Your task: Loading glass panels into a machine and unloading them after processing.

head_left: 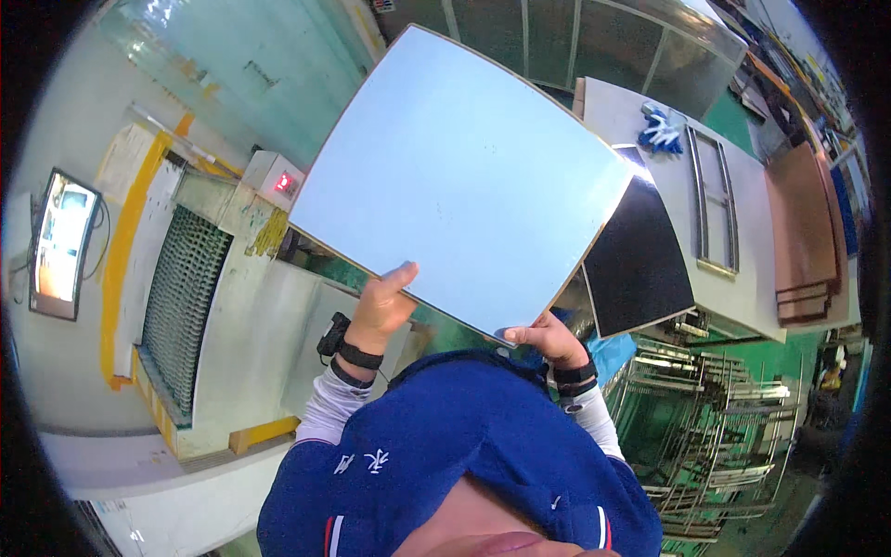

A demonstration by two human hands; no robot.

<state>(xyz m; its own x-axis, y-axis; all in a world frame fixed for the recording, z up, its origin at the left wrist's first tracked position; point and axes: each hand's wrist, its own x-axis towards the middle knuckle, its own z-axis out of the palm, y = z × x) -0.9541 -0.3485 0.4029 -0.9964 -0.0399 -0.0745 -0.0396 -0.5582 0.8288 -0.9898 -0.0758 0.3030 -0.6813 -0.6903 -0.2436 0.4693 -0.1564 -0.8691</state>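
Observation:
A large square panel (455, 176) with a pale blue-white, glossy face and a thin brown edge is held up in front of me, tilted. My left hand (385, 302) grips its near-left edge, thumb on the face and the other fingers hidden beneath. At the near-right corner my right hand (548, 339) holds it the same way, thumb on top. Both wrists wear black straps, and a small black device (332, 334) shows by the left wrist. Partly behind the panel, a black glossy sheet (640, 251) lies at the edge of the white table.
On the white table (752, 232) to the right are blue-white gloves (661, 128), a metal frame (713, 200) and stacked brown boards (803, 232). Below it stands a metal rack (724, 418). At left are a machine with a mesh bed (190, 306), a red-lit box (273, 178) and a screen (63, 243).

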